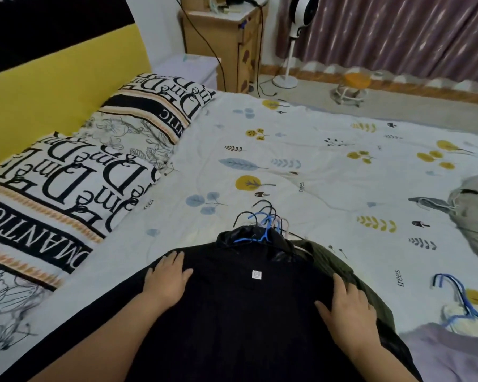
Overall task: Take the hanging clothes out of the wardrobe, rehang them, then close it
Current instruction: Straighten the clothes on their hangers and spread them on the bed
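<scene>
1. The pile of clothes (246, 299) lies on the bed (315, 161).
2. Both hands lie on top of the pile.
3. The pillows (66, 175) are left of the pile.
4. Loose hangers (458, 299) are right of the pile.
5. The fan (293, 40) stands behind the bed.

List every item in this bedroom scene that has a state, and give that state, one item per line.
Black garment: spread flat on the bed, on a hanger.
Left hand: open, pressing the garment.
Right hand: open, pressing the garment.
Bunched hangers: lying at the collar.
Curtain: drawn.
</scene>
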`<action>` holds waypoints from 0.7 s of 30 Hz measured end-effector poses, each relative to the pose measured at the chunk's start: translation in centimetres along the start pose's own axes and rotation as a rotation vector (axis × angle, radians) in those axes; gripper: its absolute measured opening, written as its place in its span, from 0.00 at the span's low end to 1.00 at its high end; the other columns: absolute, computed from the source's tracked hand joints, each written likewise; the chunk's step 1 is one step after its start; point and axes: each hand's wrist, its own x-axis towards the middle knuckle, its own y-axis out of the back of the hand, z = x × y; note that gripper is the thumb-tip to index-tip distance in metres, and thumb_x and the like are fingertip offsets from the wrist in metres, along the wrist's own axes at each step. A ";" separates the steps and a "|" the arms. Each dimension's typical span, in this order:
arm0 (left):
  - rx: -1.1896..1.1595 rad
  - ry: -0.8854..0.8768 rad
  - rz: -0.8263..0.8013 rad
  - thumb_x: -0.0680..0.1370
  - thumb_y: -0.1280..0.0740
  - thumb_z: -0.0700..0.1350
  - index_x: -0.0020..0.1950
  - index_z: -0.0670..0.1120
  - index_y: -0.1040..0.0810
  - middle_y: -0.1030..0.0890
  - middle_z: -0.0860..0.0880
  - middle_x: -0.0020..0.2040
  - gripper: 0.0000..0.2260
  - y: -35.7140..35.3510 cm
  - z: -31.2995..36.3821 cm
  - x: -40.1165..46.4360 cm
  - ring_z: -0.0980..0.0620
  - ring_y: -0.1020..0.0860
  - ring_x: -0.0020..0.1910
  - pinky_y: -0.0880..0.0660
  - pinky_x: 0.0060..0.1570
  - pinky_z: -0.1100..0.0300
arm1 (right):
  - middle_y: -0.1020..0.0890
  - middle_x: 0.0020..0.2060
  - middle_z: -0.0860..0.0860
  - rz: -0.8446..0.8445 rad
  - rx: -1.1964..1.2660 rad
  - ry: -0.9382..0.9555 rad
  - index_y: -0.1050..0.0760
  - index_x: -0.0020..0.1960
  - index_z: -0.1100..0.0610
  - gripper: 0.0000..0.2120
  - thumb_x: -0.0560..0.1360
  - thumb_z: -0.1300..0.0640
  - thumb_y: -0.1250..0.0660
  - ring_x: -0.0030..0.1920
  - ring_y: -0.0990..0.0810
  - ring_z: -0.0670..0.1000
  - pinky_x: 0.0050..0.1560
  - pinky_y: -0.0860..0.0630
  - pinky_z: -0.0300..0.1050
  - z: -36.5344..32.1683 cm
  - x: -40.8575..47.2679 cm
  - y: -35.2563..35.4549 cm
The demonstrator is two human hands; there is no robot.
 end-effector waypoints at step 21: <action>-0.244 -0.194 0.655 0.72 0.28 0.43 0.38 0.41 0.21 0.24 0.48 0.32 0.06 13.3 0.7 -11.1 0.48 0.26 0.34 0.34 0.38 0.54 | 0.28 0.35 0.46 0.278 0.680 0.163 0.32 0.39 0.54 0.09 0.77 0.55 0.35 0.41 0.29 0.51 0.39 0.41 0.42 0.6 -6.8 13.0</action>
